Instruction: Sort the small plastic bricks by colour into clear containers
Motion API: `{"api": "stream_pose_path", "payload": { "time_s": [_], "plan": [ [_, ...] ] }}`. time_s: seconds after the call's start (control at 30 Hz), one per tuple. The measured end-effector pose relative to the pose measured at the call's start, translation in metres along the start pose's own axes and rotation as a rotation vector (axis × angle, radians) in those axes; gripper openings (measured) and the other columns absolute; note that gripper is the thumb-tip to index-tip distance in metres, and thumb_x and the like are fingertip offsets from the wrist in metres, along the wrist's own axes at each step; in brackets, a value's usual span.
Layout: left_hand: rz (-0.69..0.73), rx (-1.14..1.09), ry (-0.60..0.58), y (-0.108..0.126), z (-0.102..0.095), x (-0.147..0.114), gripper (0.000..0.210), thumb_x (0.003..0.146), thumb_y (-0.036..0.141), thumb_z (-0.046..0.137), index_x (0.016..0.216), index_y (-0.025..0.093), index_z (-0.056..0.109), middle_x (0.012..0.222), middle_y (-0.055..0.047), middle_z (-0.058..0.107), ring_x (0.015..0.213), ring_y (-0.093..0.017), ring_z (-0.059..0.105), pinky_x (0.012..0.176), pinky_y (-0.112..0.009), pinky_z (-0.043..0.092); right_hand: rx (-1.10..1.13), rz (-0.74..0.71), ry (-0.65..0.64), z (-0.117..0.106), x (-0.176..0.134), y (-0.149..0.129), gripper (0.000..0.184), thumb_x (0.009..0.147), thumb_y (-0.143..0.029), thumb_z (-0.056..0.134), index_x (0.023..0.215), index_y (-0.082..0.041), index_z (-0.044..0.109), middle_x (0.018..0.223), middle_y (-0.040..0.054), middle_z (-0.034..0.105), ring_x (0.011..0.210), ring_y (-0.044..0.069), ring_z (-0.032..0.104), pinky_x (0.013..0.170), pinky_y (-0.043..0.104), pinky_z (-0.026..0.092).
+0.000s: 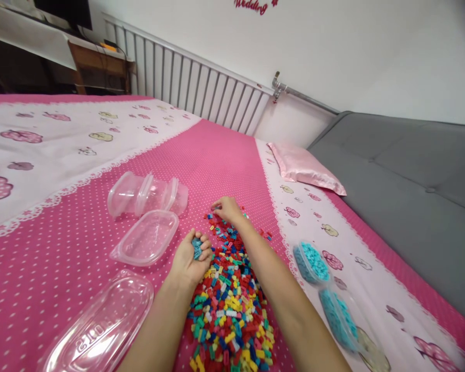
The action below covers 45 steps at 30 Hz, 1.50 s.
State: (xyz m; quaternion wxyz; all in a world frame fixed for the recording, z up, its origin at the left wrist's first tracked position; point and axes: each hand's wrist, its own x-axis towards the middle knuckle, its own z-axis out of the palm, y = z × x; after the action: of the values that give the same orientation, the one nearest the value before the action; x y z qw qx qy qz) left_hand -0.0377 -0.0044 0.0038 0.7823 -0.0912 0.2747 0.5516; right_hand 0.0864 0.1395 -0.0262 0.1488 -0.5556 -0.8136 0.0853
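Left hand palm up over the near-left flank of the brick pile, fingers curled into a cup, holding a small heap of teal bricks. Right hand palm down at the pile's far end, fingers bent, fingertips close together down at the bricks; maybe a bluish piece there, cannot tell whether it is gripped. Pile of mixed bricks, red, yellow, blue, green, white, runs between the forearms on the pink dotted band of the bedspread, thinning toward the bed's far edge. Few stray bricks just beside the right forearm, on the headboard side.

Away from the headboard, left of the pile: clear shallow piece, tub or lid unclear, near the left hand; farther toward the far edge, stacked clear tubs lying on their side. Clear lid with raised lettering beside the left forearm.

Toward the headboard edge, on the white printed strip: two tubs of turquoise bricks, one upper, one lower, next to each other. Pink satin pillow near the corner where the far edge meets the gray headboard. White slatted panel along the far edge. Desk with dark monitor past the far-left corner. Red "Wedding" lettering on the wall.
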Motion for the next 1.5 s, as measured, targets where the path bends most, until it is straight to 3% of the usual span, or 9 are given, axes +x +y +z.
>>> {"api": "stream_pose_path", "payload": {
  "time_s": [0.13,0.3,0.53,0.83,1.0,1.2,1.27,1.43,1.5],
  "plan": [
    [0.005,-0.002,-0.005,0.0,-0.001,0.001,0.028,0.09,0.018,0.031,0.062,0.016,0.037,0.054,0.003,0.035,0.036,-0.005,0.031,0.027,-0.013,0.017,-0.026,0.013,-0.021,0.006,-0.001,-0.003,0.024,0.068,-0.01,0.059,0.085,-0.02,0.072,0.088,0.0058,0.071,0.088,0.019,0.064,0.082,0.024,0.044],
    [-0.001,-0.007,0.008,0.001,0.001,-0.002,0.029,0.09,0.017,0.031,0.062,0.016,0.037,0.053,0.004,0.034,0.036,-0.004,0.03,0.027,-0.013,0.016,-0.01,-0.005,-0.023,-0.007,-0.006,-0.007,0.023,0.073,-0.017,0.057,0.092,-0.021,0.07,0.091,0.0033,0.071,0.086,0.015,0.064,0.079,0.02,0.044],
    [0.007,-0.007,0.013,0.0,0.001,-0.002,0.028,0.09,0.017,0.03,0.063,0.016,0.038,0.054,0.003,0.035,0.037,-0.004,0.031,0.027,-0.012,0.018,-0.059,-0.04,-0.165,-0.01,-0.01,-0.015,0.02,0.073,-0.025,0.06,0.091,-0.023,0.071,0.09,0.002,0.071,0.083,0.014,0.064,0.074,0.018,0.044],
    [0.006,-0.003,0.04,0.0,0.002,-0.002,0.024,0.087,0.014,0.031,0.066,0.015,0.042,0.058,-0.001,0.043,0.042,-0.006,0.039,0.028,-0.011,0.024,-0.037,0.022,-0.057,-0.005,-0.017,-0.017,0.019,0.067,-0.018,0.058,0.08,-0.018,0.072,0.08,0.0048,0.071,0.076,0.016,0.064,0.07,0.02,0.043],
    [-0.002,-0.013,0.055,-0.001,0.003,-0.002,0.02,0.085,0.01,0.032,0.08,0.009,0.052,0.069,-0.009,0.055,0.056,-0.011,0.055,0.039,-0.014,0.042,0.306,0.09,0.087,-0.037,-0.036,-0.017,0.017,0.066,-0.023,0.061,0.078,-0.015,0.07,0.07,0.0023,0.069,0.063,0.012,0.061,0.059,0.019,0.044],
    [-0.093,0.039,0.004,-0.007,0.008,-0.004,0.02,0.086,0.014,0.034,0.081,0.009,0.054,0.068,-0.008,0.056,0.057,-0.013,0.058,0.044,-0.02,0.049,0.467,-0.183,-0.125,-0.088,-0.079,-0.052,0.022,0.065,-0.028,0.066,0.085,-0.018,0.068,0.074,0.0008,0.068,0.061,0.009,0.06,0.057,0.019,0.045],
    [-0.121,0.047,-0.003,-0.008,0.008,-0.004,0.021,0.086,0.012,0.034,0.075,0.01,0.052,0.066,-0.007,0.054,0.054,-0.011,0.055,0.041,-0.018,0.047,0.482,-0.2,-0.108,-0.096,-0.085,-0.055,0.027,0.065,-0.029,0.066,0.091,-0.021,0.068,0.083,0.0007,0.069,0.064,0.009,0.06,0.06,0.02,0.047],
    [-0.122,0.083,-0.037,-0.006,0.004,-0.001,0.025,0.087,0.014,0.032,0.065,0.014,0.044,0.058,-0.002,0.045,0.042,-0.007,0.042,0.028,-0.012,0.026,0.485,0.19,0.283,-0.097,-0.083,-0.009,0.02,0.074,-0.021,0.056,0.09,-0.017,0.067,0.077,0.0025,0.068,0.06,0.01,0.061,0.063,0.025,0.049],
    [-0.089,0.084,-0.025,-0.005,0.004,-0.001,0.027,0.088,0.015,0.031,0.063,0.015,0.039,0.055,0.001,0.04,0.038,-0.005,0.036,0.027,-0.012,0.02,0.352,0.319,0.311,-0.09,-0.084,0.02,0.019,0.071,-0.015,0.057,0.086,-0.018,0.068,0.077,0.0025,0.069,0.065,0.012,0.063,0.068,0.026,0.049]
  ]
}}
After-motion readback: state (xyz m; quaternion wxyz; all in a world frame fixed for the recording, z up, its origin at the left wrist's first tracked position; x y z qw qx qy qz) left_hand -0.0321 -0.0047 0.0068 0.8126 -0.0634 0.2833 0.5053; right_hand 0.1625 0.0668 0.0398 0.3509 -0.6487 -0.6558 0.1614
